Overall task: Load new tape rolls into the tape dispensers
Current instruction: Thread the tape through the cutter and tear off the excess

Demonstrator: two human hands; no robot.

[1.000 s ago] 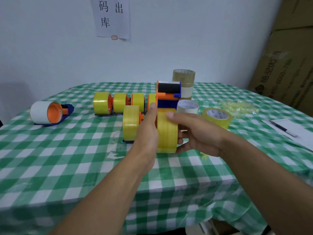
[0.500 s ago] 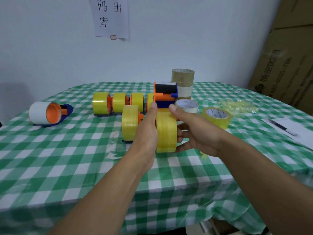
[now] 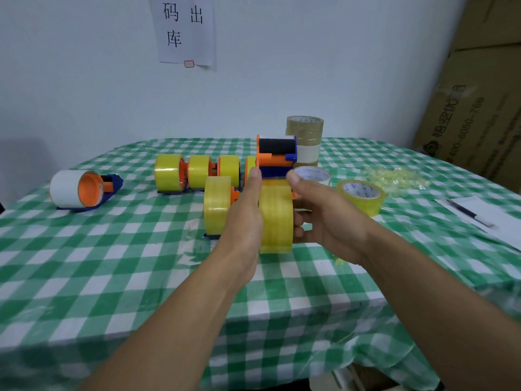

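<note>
- The yellow tape roll [image 3: 276, 218] is standing on edge at the middle of the table, between both hands, right in front of me.
- The orange-and-blue dispenser [image 3: 277, 156] is sticking up just behind the roll, black roller on top. I can't tell if the roll is fully seated on it.
- The left hand [image 3: 245, 215] is pressing flat against the roll's left face, thumb pointing straight forward at the dispenser. It is not curling round anything I'm seeing.
- The right hand [image 3: 324, 218] is gripping the roll from the right, thumb lying over the top and fingers curling round the right side.
- A second loaded dispenser [image 3: 217, 207] is sitting just left of the left hand, touching or nearly touching it.
- A row of loaded dispensers [image 3: 197, 172] is lining up behind that one.
- A dispenser with a white roll [image 3: 81, 189] is lying well apart at far left.
- A stack of rolls [image 3: 306, 136] is standing behind the held dispenser, with a pale loose roll [image 3: 313, 174] lying flat in front of the stack.
- A yellow loose roll [image 3: 362, 196] is lying flat to the right of the right hand.
- Crumpled tape scraps [image 3: 394, 176] are sitting further right, with a pen [image 3: 468, 213] on paper near the edge.
- A green checked tablecloth [image 3: 112, 263] is covering the table.
- A paper sign [image 3: 186, 29] is hanging on the wall, and cardboard boxes [image 3: 479, 108] are standing at right.
</note>
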